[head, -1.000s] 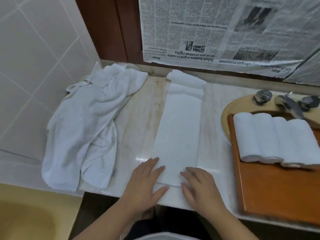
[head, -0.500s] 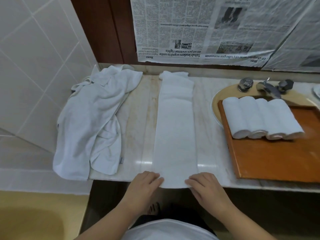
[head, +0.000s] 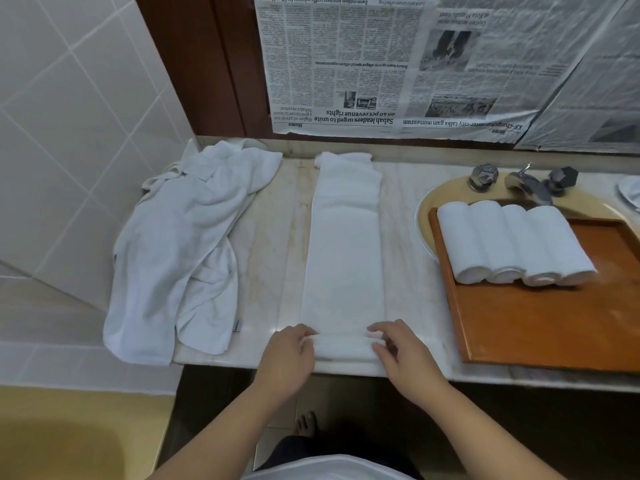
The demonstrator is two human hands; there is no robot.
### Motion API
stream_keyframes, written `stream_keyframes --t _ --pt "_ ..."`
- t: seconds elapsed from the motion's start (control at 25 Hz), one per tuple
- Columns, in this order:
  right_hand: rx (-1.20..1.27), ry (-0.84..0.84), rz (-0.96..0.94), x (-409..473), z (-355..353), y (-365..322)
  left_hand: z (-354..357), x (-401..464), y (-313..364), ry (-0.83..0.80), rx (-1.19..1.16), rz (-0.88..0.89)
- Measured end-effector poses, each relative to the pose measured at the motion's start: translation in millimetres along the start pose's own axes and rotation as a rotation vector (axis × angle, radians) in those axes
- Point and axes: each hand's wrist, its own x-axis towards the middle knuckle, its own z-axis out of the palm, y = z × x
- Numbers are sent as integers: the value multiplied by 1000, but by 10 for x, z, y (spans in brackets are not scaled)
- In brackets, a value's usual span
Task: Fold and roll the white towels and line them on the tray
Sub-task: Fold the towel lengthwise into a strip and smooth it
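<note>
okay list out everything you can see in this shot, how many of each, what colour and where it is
Folded towel strip: one, white, flat along the middle of the counter, near end turned into a small roll.
Rolled towels: four, white, side by side at the far end of the tray.
Tray: one, brown wood, right, partly over the sink.
Loose towels: a heap, white, left, count unclear.
Sink: one, yellowish, behind the tray.
Tap: one, metal, two handles.
Newspaper: grey sheets on the wall.
Counter: pale marble.
Left hand: pinches the roll's left end.
Right hand: pinches its right end.
</note>
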Motion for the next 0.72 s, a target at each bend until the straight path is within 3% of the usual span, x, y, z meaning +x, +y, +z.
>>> stream_keyframes --t 0.12,0.32,0.4,0.56,0.72 --pt "-103 13 -81 -50 6 78 29 -4 -7 49 38 16" --pt "-451 118 -394 -187 53 300 17 -89 -321 104 511 670" --pt "-460 133 -419 -194 51 344 -25 -100 -430 94 526 756" --pt "-421 132 -314 -167 58 339 -85 6 -447 65 362 674" --pt "-259 112 -134 -34 36 226 -102 121 -225 37 120 336"
